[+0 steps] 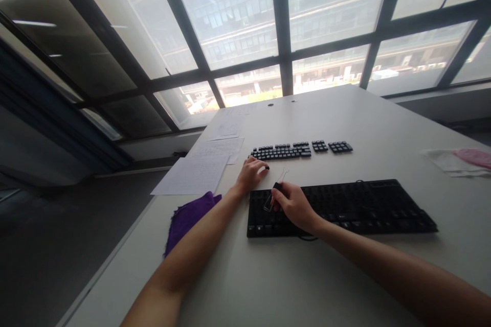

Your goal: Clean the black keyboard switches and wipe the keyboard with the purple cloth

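Note:
My left hand [251, 172] is closed in a pinch on a small black keycap [267, 167], just in front of the left end of the laid-out keycaps [282, 151]. Those keycaps sit on the desk in keyboard-like rows, split into three blocks. Over the left part of a black keyboard [360, 204], my right hand [295, 207] grips a wire keycap puller [276, 186] by its dark middle. Thin wire loops stick out from it both above and below the fingers. The keyboard lies flat, and its key details are too dark to make out fully.
A purple cloth [190, 219] lies on the desk left of my left forearm. Written paper sheets [195, 176] run along the left edge. On the far right is a white and pink cloth [460, 161]. Large windows [230, 15] stand behind the white desk [326, 117].

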